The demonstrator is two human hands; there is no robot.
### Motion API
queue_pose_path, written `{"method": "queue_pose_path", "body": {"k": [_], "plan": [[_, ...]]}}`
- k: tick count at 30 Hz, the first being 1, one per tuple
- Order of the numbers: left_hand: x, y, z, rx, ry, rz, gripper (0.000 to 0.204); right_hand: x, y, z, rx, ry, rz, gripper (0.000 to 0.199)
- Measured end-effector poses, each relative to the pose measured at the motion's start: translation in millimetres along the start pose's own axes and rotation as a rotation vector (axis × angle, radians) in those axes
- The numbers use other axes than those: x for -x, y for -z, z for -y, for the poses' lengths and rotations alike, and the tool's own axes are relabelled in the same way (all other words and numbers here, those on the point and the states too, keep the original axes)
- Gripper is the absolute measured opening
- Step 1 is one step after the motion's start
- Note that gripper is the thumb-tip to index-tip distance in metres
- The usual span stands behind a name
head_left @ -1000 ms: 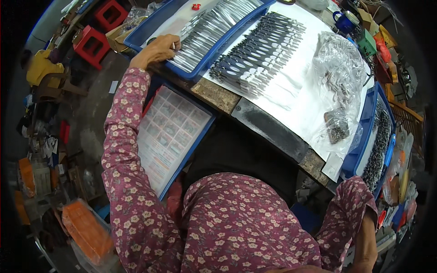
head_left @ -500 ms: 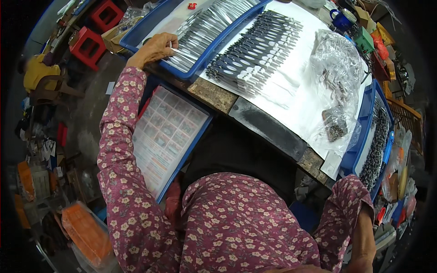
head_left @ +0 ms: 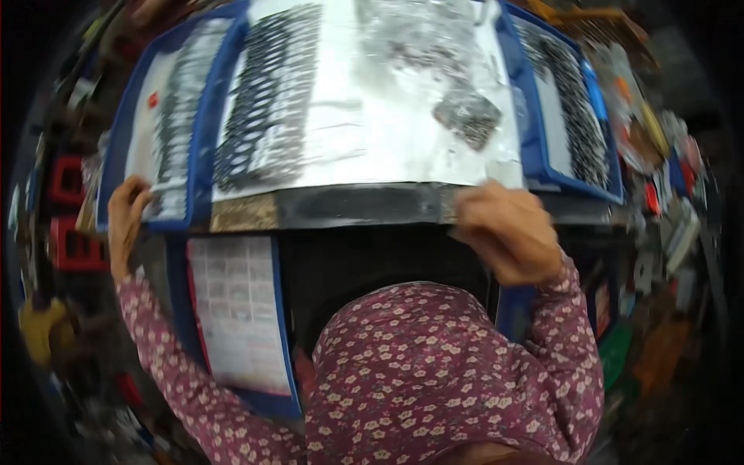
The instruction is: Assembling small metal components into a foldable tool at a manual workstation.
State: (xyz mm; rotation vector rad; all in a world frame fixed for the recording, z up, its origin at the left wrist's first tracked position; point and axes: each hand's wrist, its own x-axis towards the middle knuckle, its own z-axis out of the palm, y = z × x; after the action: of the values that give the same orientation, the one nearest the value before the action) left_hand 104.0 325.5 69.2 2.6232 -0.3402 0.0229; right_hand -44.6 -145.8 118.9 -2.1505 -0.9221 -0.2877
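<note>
My left hand [head_left: 128, 217] is at the near end of the left blue tray [head_left: 199, 167]. Its thumb and forefinger pinch the end of a slim silvery piece [head_left: 167, 187], next to a long row of similar silvery pieces [head_left: 180, 108]. Motion smears my right hand [head_left: 508, 232], which hangs over the table's near edge with curled fingers. Whether anything is in them cannot be made out. Between the hands, a row of dark-handled pieces with pale oval parts [head_left: 263, 101] lies on white paper [head_left: 372, 151].
Clear plastic bags [head_left: 422, 39] lie on the paper, with a smaller bag of tiny metal parts [head_left: 474, 120] nearer me. At right stands another blue tray [head_left: 542, 147] of dark pieces. A sheet in a blue-edged holder [head_left: 240, 310] sits below the table edge. Red stools [head_left: 77, 244] stand far left.
My view has swung to the right, so the table now looks level. My right hand has risen from my side to the table's near edge. My left hand stays at the left tray.
</note>
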Motion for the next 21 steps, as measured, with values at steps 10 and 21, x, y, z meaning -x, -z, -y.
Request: {"method": "queue_pose_path", "body": {"k": [10,21], "plan": [[5.7,9.7,-8.2,0.116,-0.089,-0.210,0.013,51.9,5.2,-70.0,0.232,-0.233,-0.040,0.015],[17.6,10.2,-68.5,0.540,-0.109,-0.546,0.017,62.1,113.3,-168.6,0.690,-0.473,-0.478,0.023]]}}
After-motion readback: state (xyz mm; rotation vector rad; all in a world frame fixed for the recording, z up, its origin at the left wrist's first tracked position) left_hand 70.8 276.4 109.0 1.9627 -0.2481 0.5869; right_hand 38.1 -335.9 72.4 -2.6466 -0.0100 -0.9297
